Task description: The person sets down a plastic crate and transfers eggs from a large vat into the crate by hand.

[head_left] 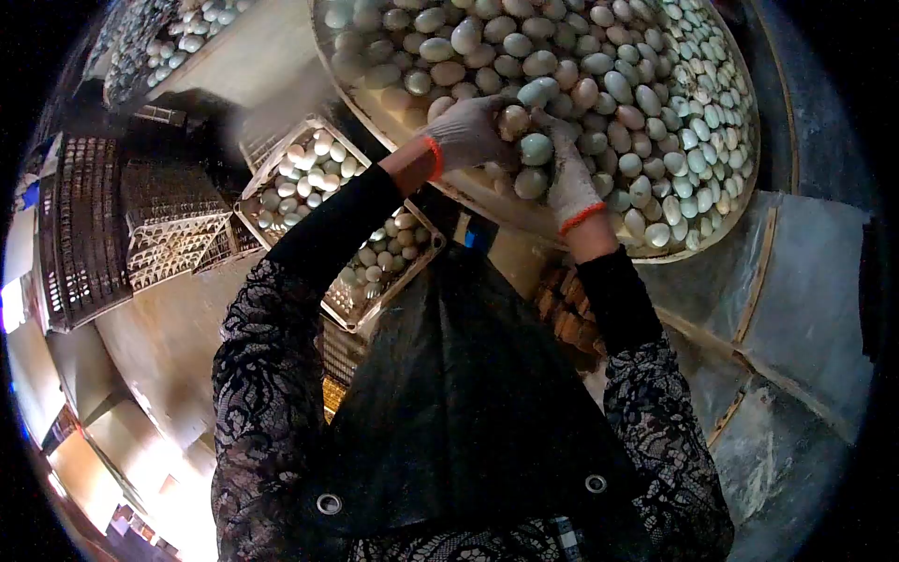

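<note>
Many pale green, white and brownish eggs (618,86) fill a large round container (740,201). My left hand (473,134), in a white glove with an orange cuff, is over its near edge, its fingers curled around a brownish egg (514,123). Close on the right, my right hand (567,169), gloved the same way, has its fingers bent around eggs, among them a greenish one (537,149). The two hands nearly meet at the fingertips. Some fingers are hidden behind the eggs.
A crate of eggs (245,208) stands left of the round container, with another egg crate (435,242) nearer me. Empty-looking plastic crates (84,220) are stacked at the far left. More eggs (192,44) lie at the upper left. Bricks (567,309) show below the round container.
</note>
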Demonstrator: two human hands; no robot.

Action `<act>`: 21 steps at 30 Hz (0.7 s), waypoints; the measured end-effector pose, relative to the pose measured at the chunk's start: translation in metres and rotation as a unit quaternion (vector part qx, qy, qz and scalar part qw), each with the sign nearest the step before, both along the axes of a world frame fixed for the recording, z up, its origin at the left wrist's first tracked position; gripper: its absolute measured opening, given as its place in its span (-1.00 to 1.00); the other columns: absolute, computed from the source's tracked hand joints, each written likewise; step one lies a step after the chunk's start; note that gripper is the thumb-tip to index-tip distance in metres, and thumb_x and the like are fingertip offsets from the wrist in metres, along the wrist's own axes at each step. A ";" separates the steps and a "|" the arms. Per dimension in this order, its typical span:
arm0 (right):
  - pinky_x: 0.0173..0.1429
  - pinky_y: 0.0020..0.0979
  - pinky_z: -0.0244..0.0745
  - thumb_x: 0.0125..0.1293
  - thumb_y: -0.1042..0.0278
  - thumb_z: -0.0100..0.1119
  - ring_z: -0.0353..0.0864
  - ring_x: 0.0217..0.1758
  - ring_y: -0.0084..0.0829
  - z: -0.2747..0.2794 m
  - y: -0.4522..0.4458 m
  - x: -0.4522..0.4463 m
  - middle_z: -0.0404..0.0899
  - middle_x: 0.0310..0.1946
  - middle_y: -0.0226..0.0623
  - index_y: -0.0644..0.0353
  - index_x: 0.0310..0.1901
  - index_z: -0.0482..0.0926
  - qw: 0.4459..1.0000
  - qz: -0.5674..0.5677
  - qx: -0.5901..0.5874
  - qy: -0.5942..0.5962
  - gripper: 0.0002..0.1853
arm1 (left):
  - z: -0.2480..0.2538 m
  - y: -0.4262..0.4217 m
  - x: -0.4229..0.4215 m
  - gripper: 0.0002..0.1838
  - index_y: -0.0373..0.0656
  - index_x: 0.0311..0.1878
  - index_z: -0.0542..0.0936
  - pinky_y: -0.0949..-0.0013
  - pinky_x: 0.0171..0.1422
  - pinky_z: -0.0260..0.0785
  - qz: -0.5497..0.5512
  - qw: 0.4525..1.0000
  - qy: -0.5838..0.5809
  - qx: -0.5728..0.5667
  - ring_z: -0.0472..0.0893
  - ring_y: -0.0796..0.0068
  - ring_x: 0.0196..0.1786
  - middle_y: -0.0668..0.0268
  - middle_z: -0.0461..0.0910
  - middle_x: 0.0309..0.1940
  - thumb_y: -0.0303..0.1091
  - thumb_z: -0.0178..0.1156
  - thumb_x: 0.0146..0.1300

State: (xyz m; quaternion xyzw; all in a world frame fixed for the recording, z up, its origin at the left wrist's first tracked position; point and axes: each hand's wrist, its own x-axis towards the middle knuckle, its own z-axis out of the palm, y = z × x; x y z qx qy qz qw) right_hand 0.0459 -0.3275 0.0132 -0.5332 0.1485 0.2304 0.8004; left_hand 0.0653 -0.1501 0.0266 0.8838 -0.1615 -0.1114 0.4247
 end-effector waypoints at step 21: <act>0.22 -0.30 0.52 0.37 0.16 0.15 0.53 0.13 -0.39 0.005 0.215 -0.007 0.55 0.06 -0.28 0.04 0.18 0.50 0.939 0.274 0.210 -0.001 -0.61 | 0.030 0.198 -0.118 -0.18 -0.14 0.22 0.49 0.28 0.19 0.47 0.290 0.950 -0.049 -0.104 0.59 0.23 0.06 0.11 0.59 0.03 -0.18 0.55 -0.21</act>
